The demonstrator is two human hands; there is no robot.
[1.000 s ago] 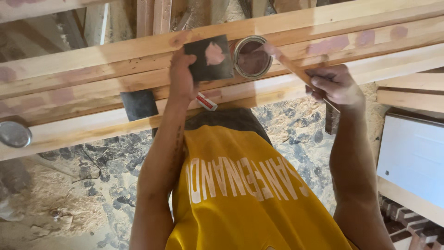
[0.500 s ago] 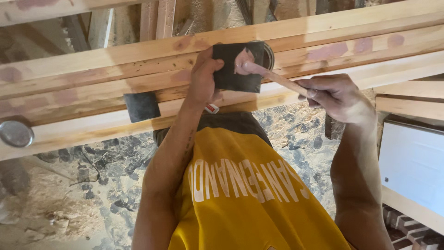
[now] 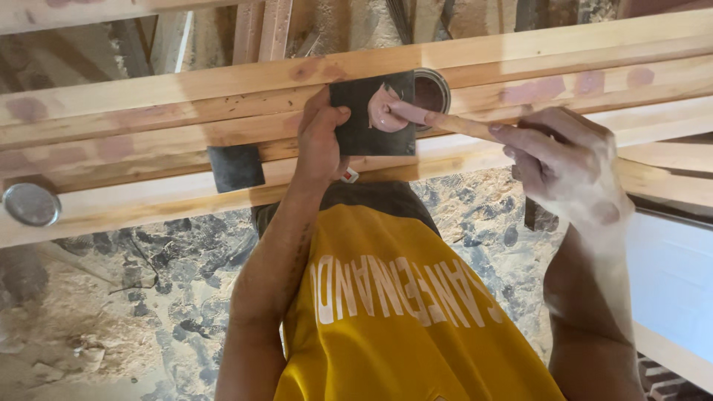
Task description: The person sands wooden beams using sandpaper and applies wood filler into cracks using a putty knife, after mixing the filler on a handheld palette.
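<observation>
Left hand [image 3: 321, 141] grasps the dark pad [image 3: 371, 119] flat so the stick [image 3: 453, 125], pinched in right hand [image 3: 568, 167], scrapes putty [image 3: 382, 111] on.

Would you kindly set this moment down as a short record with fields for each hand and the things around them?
View: head camera looking down over a yellow shirt
Left hand: holds a dark square pad by its left edge, pink paste on it
Right hand: holds a wooden stick, its tip in the paste
Behind the pad: an open round tin, partly hidden
Support: pale wooden planks with pinkish patches
Also on planks: a second dark pad; a round metal lid
Floor: sawdust and rubble
</observation>
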